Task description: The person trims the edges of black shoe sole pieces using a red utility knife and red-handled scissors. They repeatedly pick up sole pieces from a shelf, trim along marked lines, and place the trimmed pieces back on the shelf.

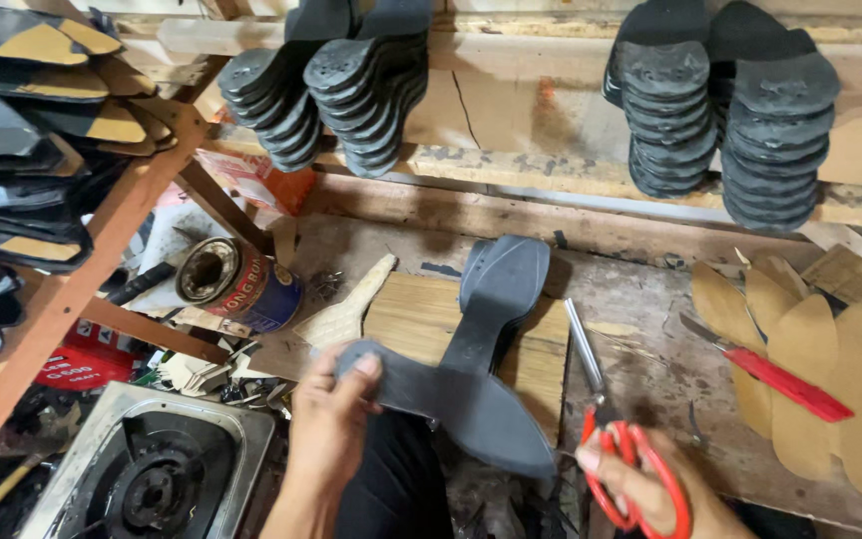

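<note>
My left hand (331, 424) pinches a dark grey rubber piece (396, 379) at its rounded end, just above the bench's front edge. That piece meets a dark grey shoe sole (496, 329) lying lengthwise on a wooden board (416, 319). My right hand (641, 484) grips red-handled scissors (616, 434) at the bottom right; their metal blades point up and away, lying shut beside the sole.
Stacks of black soles (720, 110) and more soles (336, 90) stand on the back shelf. A rack of soles (22, 150) fills the left. A tin can (241, 284) lies on its side. A gas burner (157, 479) sits bottom left. Tan insoles (810, 349) carry a red knife (780, 379).
</note>
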